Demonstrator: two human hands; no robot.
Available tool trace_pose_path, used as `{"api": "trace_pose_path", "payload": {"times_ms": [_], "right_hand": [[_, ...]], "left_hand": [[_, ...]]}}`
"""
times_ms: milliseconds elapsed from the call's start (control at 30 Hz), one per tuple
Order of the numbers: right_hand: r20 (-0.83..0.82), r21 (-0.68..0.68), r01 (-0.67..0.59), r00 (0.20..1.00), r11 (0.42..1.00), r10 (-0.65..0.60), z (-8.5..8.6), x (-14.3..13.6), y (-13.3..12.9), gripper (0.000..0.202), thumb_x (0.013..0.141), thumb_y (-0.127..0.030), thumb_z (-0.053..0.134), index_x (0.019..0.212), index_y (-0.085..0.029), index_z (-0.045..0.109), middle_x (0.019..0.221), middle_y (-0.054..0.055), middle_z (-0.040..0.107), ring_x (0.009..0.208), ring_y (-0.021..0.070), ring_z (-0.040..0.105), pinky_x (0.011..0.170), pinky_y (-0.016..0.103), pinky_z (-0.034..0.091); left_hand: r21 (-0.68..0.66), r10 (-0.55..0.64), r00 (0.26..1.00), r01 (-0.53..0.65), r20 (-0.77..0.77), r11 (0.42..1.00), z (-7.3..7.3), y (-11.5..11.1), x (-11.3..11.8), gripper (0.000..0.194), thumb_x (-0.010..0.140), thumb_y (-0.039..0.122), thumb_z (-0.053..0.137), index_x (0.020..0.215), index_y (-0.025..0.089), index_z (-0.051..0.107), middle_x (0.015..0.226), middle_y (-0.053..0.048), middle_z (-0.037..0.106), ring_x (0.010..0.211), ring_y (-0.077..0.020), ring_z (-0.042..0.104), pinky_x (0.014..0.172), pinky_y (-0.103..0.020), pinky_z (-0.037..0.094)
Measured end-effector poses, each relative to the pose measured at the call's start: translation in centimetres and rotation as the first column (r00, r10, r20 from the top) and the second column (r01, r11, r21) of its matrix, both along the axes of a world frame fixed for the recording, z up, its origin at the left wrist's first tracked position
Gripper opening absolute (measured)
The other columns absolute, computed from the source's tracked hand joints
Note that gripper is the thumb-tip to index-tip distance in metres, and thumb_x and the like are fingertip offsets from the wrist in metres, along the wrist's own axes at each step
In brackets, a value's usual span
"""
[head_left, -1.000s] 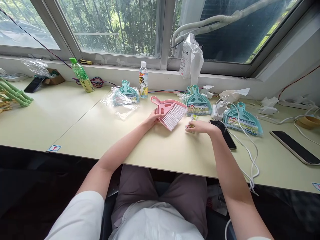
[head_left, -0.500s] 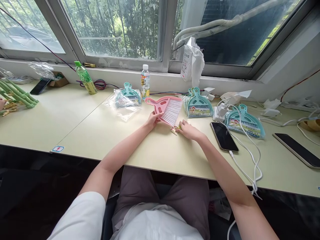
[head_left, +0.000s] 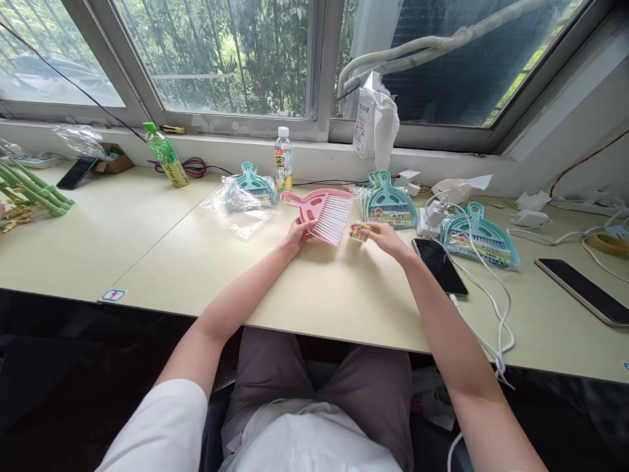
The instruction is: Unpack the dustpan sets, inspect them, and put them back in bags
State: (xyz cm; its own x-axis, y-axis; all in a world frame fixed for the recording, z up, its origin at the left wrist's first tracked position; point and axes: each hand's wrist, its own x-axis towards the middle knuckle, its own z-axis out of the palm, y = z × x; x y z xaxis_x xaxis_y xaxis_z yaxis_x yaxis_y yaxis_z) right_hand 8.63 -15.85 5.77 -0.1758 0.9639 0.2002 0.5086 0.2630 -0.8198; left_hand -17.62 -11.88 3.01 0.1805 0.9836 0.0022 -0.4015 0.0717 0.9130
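– What's the surface?
– A pale yellow table (head_left: 314,301), its near edge over the person's lap (head_left: 322,367).
– And the hands?
– The left hand (head_left: 297,237) grips the pink dustpan (head_left: 310,208) with its white-bristled brush (head_left: 335,221), around mid-table. The right hand (head_left: 386,239) pinches a small printed card (head_left: 360,231), just right of the bristles.
– Anything in the way?
– A dark phone (head_left: 441,267) against the right forearm (head_left: 442,328); a white cable (head_left: 497,311) trailing beside it. Farther back, teal dustpan sets (head_left: 390,203), crinkled clear plastic (head_left: 243,221), a drink bottle (head_left: 284,160). Beyond, windows (head_left: 236,59).
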Motion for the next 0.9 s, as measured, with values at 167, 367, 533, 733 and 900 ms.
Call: {"api": "trace_pose_path", "payload": {"times_ms": [167,367,533,733,900], "right_hand": [[-0.434,0.261,0.422,0.854,0.868,-0.285,0.9,-0.1,0.0,0.057,0.090,-0.056,0.048,0.133,-0.018,0.056,0.128,0.013,0.063,0.115,0.0257,0.061,0.094,0.043,0.051],[0.049,0.412,0.136,0.984,0.901,-0.171,-1.5,-5.0,-1.4,0.064,0.096,-0.055,0.037,0.147,-0.017,0.042,0.154,0.014,0.036,0.146,0.0246,0.029,0.118,0.049,0.025],[0.583,0.207,-0.042,0.807,0.977,-0.089,-3.6,-7.2,-1.9,0.073,0.098,-0.052,0.028,0.157,-0.012,0.010,0.163,0.014,0.003,0.151,0.0272,-0.002,0.114,0.065,-0.006],[0.642,0.184,-0.004,0.757,0.983,-0.117,-3.2,-6.5,-1.9,0.073,0.099,-0.051,0.025,0.157,-0.016,-0.002,0.163,0.012,-0.003,0.151,0.0257,-0.007,0.113,0.067,-0.006],[0.541,0.233,-0.010,0.832,0.972,-0.121,-3.7,-6.7,-1.9,0.072,0.098,-0.052,0.027,0.157,-0.022,-0.003,0.164,0.011,0.001,0.151,0.0284,-0.002,0.111,0.070,-0.005]], "left_hand": [[0.026,-0.097,0.992,0.099,-0.077,0.995,0.2,-0.4,0.2,0.059,0.059,0.028,0.084,0.114,0.019,0.064,0.115,-0.009,0.069,0.103,-0.0251,0.067,0.088,-0.039,0.056],[0.028,-0.198,0.973,0.203,-0.121,0.979,0.1,-0.9,0.9,0.061,0.060,0.028,0.084,0.117,0.017,0.064,0.113,-0.010,0.070,0.100,-0.0243,0.069,0.089,-0.037,0.055],[0.017,-0.251,0.960,0.255,-0.126,0.967,0.3,-1.3,0.9,0.060,0.063,0.029,0.083,0.119,0.018,0.063,0.109,-0.010,0.071,0.091,-0.0205,0.070,0.080,-0.033,0.057],[0.065,-0.293,0.949,0.301,-0.112,0.951,0.1,-1.1,0.7,0.065,0.059,0.022,0.083,0.120,0.018,0.063,0.118,-0.012,0.068,0.104,-0.0259,0.068,0.086,-0.038,0.057],[0.093,-0.265,0.957,0.276,-0.122,0.957,0.2,-1.3,0.6,0.067,0.056,0.020,0.082,0.120,0.018,0.063,0.117,-0.012,0.069,0.105,-0.0283,0.068,0.087,-0.041,0.057]]}}
